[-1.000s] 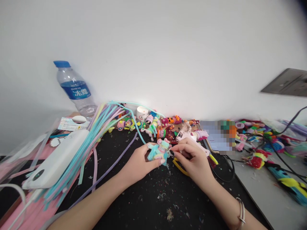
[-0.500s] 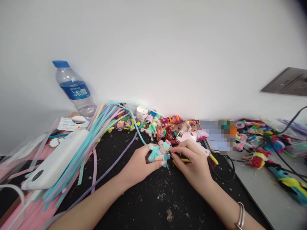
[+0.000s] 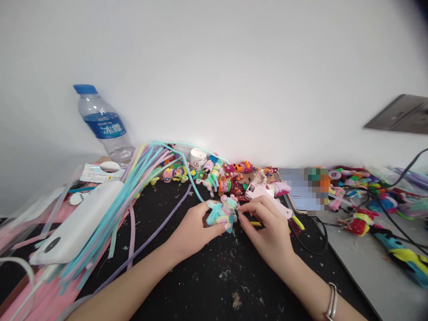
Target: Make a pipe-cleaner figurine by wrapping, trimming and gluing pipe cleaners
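Observation:
A small pipe-cleaner doll (image 3: 222, 214) in turquoise, pink and pale yellow is held over the black mat (image 3: 200, 281). My left hand (image 3: 190, 227) is closed around its left and lower side, the thumb pressed on its front. At the doll's right edge, my right hand (image 3: 270, 225) has thumb and forefinger bent close together. Whether a tiny piece sits between those fingertips is too small to make out. A white-and-pink trimmer-like tool (image 3: 257, 189) lies just behind my right hand, with a yellow piece (image 3: 297, 222) beside it.
Long pastel pipe cleaners (image 3: 110, 223) and a white power bank (image 3: 80, 223) lie on the left, near a water bottle (image 3: 103, 125). Several finished figures (image 3: 230, 185) line the wall beside a white cup (image 3: 198, 157). A phone (image 3: 301, 191), cables and more figures (image 3: 359, 221) lie right.
My right hand's fingers have shifted slightly, with thumb and forefinger a bit differently bent at the doll's edge. The right wrist has moved slightly left. The left hand and doll stay nearly still.

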The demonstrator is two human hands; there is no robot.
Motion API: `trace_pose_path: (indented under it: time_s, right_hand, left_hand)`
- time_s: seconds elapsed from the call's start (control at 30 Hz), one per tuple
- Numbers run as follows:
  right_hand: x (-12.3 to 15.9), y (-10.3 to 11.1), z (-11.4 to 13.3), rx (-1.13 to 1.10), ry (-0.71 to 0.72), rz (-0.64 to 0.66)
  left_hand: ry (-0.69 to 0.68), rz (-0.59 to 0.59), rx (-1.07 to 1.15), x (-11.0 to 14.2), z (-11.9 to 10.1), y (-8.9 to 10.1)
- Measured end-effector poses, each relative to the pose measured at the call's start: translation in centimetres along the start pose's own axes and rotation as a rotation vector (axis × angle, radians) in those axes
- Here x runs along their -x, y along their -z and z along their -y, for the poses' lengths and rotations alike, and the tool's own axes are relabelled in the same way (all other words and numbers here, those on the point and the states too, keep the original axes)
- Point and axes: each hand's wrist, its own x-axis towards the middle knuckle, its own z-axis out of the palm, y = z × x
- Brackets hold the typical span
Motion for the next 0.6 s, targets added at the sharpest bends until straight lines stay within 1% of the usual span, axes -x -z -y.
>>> trace_pose_path:
  time_s: [0.1,0.23,0.6]
  right_hand:
    - [-0.04,0.1,-0.1,-0.011,-0.027,0.003]
    - [-0.09,0.07,-0.07,-0.033,-0.028,0.024]
    - [-0.07,-0.05,-0.21,-0.023,-0.053,0.031]
  left_hand:
    - [0.024,0.008,0.057,0.02,-0.01,0.12]
    - [0.039,0.027,0.114,0.05,-0.06,0.21]
    - [0.031,0.032,0.062,0.01,-0.17,0.1]
